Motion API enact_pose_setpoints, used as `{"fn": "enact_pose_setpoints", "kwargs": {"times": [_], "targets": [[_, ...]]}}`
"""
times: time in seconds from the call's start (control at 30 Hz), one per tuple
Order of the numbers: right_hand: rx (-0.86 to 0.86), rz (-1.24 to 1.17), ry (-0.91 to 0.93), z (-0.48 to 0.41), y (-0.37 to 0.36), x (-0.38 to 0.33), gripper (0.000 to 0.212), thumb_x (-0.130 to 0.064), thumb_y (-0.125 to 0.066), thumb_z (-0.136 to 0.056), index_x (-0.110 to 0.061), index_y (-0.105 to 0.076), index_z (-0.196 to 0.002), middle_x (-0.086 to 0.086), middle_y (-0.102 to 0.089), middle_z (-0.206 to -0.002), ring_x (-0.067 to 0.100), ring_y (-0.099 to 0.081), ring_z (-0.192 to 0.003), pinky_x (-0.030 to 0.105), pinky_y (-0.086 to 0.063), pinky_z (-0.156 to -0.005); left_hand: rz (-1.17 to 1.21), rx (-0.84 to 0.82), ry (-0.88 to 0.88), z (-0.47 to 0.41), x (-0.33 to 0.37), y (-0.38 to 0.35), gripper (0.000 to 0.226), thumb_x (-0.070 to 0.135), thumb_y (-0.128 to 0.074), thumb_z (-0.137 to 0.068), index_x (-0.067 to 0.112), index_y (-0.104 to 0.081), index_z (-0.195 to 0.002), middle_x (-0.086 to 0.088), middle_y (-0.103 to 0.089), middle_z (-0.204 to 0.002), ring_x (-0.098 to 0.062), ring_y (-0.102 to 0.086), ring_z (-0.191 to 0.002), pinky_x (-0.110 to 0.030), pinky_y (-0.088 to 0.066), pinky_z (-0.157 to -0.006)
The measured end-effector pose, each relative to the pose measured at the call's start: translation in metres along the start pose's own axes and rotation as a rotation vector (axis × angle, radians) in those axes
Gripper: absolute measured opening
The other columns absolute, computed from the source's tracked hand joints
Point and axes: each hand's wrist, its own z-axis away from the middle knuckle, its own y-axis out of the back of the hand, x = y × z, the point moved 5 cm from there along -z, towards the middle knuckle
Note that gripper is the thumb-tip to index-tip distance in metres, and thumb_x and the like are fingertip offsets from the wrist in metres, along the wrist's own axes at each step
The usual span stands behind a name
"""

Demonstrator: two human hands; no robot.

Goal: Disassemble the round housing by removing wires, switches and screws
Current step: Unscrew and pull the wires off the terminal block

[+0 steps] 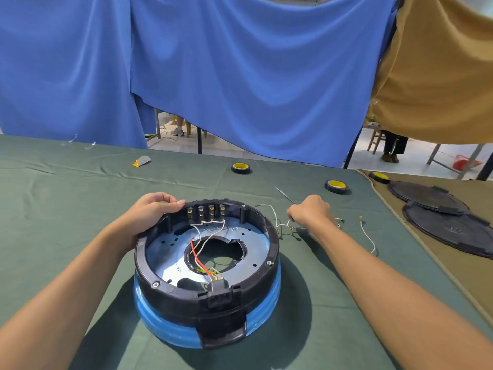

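A round black plastic housing (274,247) with a blue band around its base sits on the near middle of a dark green cloth-covered table (66,209), open side up. Inside lies a silvery metal plate (165,252) with a large central hole. A row of four small switches (205,212) stands against its far wall, joined by white wires (210,222). A red wire (196,253) runs to a black socket block (218,295) on the near wall. Two screws (155,284) show in the rim.

The left hand (149,217) grips the housing's far left rim, fingers curled over the edge. The right hand (309,213) rests on the cloth just right of the housing, fingers curled under. A thin metal shaft (284,194) points far-left from it, but I cannot tell whether the hand holds it. Loose white wires with small terminals (368,235) lie around that hand.

Farther off are three black tape rolls with yellow cores (241,168) and a small grey-and-orange object (142,161), too small to identify. At right, two flat black round covers (426,196) overlap on a tan cloth (474,276), the nearer one cut off by the frame edge.

A blue curtain (240,76) and a tan curtain (440,76) hang behind the table. Only chair legs and a person's lower legs (394,148) show below them.
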Motion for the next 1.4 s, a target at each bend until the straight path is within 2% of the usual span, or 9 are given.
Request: {"fn": "enact_pose_setpoints", "kwargs": {"times": [0.27,0.37,0.5,0.63,0.77,0.9,1.1,1.2,1.4], "targets": [[-0.018,0.022,-0.008,-0.003,0.001,0.007,0.021,-0.024,-0.066,-0.069,-0.011,-0.061,-0.085,0.008,-0.063,-0.090,0.030,-0.061,-0.083,0.031,-0.047,-0.065,0.053,-0.027,-0.018,-0.012,-0.003,0.003,0.023,0.027,-0.076,-0.072,0.011,-0.060,-0.075,-0.005,-0.064,-0.062,-0.016,-0.061,-0.051,-0.021,-0.051,-0.048],[-0.019,0.022,-0.026,-0.004,0.013,0.025,0.022,-0.022,-0.067,-0.066,-0.008,-0.063,-0.083,0.011,-0.064,-0.090,0.031,-0.062,-0.084,0.034,-0.050,-0.068,0.053,-0.018,-0.032,-0.017,-0.002,0.002,0.020,0.022,-0.073,-0.078,0.008,-0.059,-0.075,-0.002,-0.063,-0.060,-0.013,-0.059,-0.049,-0.018,-0.049,-0.047],[-0.009,0.037,-0.029,0.001,0.028,0.046,0.018,-0.025,-0.070,-0.067,-0.010,-0.063,-0.074,0.007,-0.062,-0.075,0.022,-0.057,-0.067,0.028,-0.043,-0.055,0.036,-0.004,-0.033,-0.019,-0.003,0.001,0.022,0.017,-0.070,-0.085,0.009,-0.057,-0.070,0.000,-0.060,-0.056,-0.011,-0.056,-0.047,-0.016,-0.047,-0.046],[0.017,0.057,-0.036,0.011,0.041,0.066,0.017,-0.024,-0.070,-0.065,-0.010,-0.066,-0.074,0.007,-0.063,-0.073,0.022,-0.058,-0.065,0.028,-0.044,-0.055,0.011,0.010,-0.035,-0.017,-0.001,-0.002,0.025,0.015,-0.069,-0.087,0.009,-0.055,-0.067,0.001,-0.058,-0.052,-0.010,-0.054,-0.044,-0.013,-0.045,-0.045],[0.022,0.060,-0.062,0.021,0.050,0.085,0.016,-0.022,-0.069,-0.063,-0.010,-0.066,-0.072,0.008,-0.062,-0.076,0.023,-0.057,-0.069,0.028,-0.044,-0.056,0.013,-0.001,-0.036,-0.014,0.003,-0.014,0.025,0.015,-0.069,-0.087,0.009,-0.056,-0.066,0.000,-0.060,-0.053,-0.011,-0.056,-0.045,-0.014,-0.046,-0.045],[0.023,0.102,-0.081,0.029,0.051,0.093,0.018,-0.022,-0.067,-0.063,-0.010,-0.066,-0.076,0.010,-0.066,-0.085,0.030,-0.062,-0.080,0.032,-0.052,-0.066,0.025,0.005,-0.035,-0.009,0.004,-0.024,0.025,0.016,-0.072,-0.085,0.010,-0.058,-0.064,-0.001,-0.061,-0.054,-0.012,-0.057,-0.045,-0.015,-0.046,-0.045],[0.088,0.105,-0.134,0.029,0.048,0.087,0.017,-0.023,-0.061,-0.075,-0.012,-0.059,-0.088,0.010,-0.063,-0.102,0.033,-0.060,-0.089,0.029,-0.045,-0.067,0.012,0.040,-0.025,-0.001,0.004,-0.026,0.024,0.017,-0.073,-0.084,0.010,-0.061,-0.065,-0.003,-0.064,-0.057,-0.014,-0.061,-0.047,-0.017,-0.048,-0.045],[0.084,0.115,-0.153,0.025,0.045,0.080,0.027,-0.024,-0.059,-0.078,-0.011,-0.061,-0.102,0.010,-0.062,-0.110,0.033,-0.060,-0.095,0.030,-0.044,-0.069,0.022,0.042,-0.023,0.001,0.005,-0.027,0.025,0.015,-0.072,-0.085,0.009,-0.061,-0.063,-0.003,-0.064,-0.057,-0.013,-0.060,-0.046,-0.017,-0.048,-0.045],[0.066,0.139,-0.159,0.018,0.043,0.073,0.029,-0.026,-0.062,-0.078,-0.012,-0.062,-0.104,0.011,-0.062,-0.115,0.033,-0.059,-0.097,0.030,-0.045,-0.072,0.032,0.043,-0.019,0.001,0.004,-0.027,0.027,0.015,-0.073,-0.084,0.010,-0.061,-0.061,-0.005,-0.064,-0.056,-0.014,-0.061,-0.046,-0.018,-0.048,-0.044]]}}
